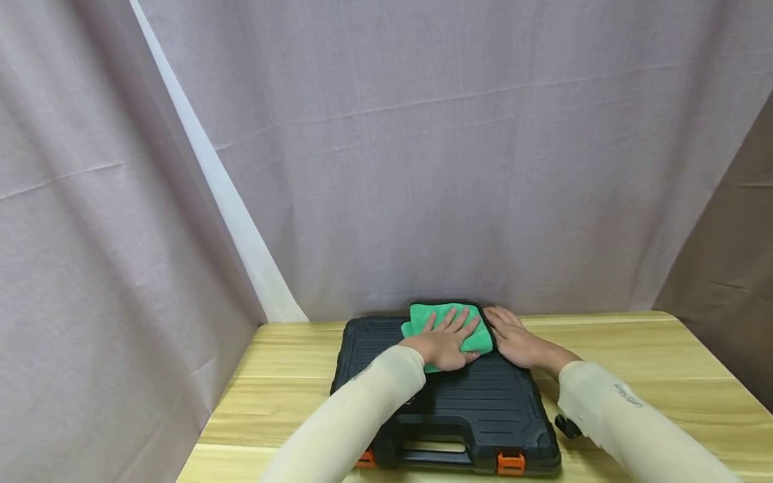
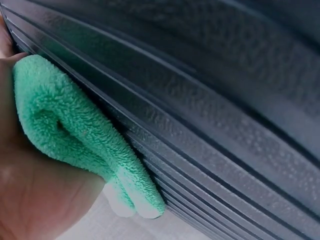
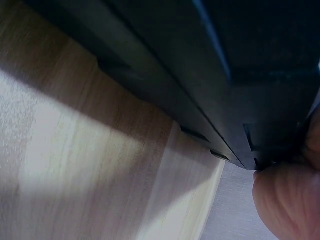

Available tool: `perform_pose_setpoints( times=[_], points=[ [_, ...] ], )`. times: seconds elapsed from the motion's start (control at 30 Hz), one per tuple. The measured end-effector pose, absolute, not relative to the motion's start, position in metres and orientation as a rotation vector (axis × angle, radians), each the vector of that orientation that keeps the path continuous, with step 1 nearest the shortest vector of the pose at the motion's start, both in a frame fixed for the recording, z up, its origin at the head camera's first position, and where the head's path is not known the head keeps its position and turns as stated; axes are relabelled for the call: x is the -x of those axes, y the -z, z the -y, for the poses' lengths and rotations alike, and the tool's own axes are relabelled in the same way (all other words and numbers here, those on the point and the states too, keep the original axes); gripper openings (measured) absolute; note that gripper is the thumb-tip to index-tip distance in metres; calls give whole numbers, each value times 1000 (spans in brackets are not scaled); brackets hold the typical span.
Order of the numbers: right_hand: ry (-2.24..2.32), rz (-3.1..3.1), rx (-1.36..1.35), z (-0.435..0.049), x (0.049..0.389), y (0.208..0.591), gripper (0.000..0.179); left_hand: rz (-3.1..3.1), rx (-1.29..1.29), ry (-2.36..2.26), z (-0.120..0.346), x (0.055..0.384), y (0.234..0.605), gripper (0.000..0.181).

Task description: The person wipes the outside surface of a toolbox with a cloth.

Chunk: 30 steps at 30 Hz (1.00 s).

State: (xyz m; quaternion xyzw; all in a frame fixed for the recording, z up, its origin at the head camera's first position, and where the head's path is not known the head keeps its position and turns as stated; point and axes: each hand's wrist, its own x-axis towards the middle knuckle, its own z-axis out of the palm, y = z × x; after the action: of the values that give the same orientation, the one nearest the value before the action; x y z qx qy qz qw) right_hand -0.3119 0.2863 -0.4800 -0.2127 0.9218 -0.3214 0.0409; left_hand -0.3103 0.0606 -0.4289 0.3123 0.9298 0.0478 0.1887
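Observation:
A black plastic carrying case (image 1: pixel 483 409) with a ribbed lid lies flat, its handle and orange latches toward me. My left hand (image 1: pixel 443 345) presses a folded green cloth (image 1: pixel 480 339) onto the far part of the lid, fingers spread out straight. In the left wrist view the fluffy cloth (image 2: pixel 75 115) bulges in a fold beside the palm, against the ribs. At the case's far right corner rests my right hand (image 1: pixel 516 339), its fingers lying along the edge. The right wrist view shows part of that hand (image 3: pixel 287 200) right at the corner.
The case stands on a wood-grain table (image 1: pixel 278 376) whose far edge is close behind it. Grey-pink curtains (image 1: pixel 386 168) hang behind and at the left, with a pale gap between them. A small black object (image 1: pixel 568 426) shows beside the right sleeve.

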Motion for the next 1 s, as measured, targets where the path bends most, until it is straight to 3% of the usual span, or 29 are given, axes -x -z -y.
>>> perform_pose_setpoints(
  times=[0.5,1.0],
  points=[
    [937,-2858,676,-272,309,481,56,-2644,-951,-58,-23,299,438,76],
    [950,-2869,645,-259,308,480,58,-2735,-774,-322,117,301,456,74]
  ],
)
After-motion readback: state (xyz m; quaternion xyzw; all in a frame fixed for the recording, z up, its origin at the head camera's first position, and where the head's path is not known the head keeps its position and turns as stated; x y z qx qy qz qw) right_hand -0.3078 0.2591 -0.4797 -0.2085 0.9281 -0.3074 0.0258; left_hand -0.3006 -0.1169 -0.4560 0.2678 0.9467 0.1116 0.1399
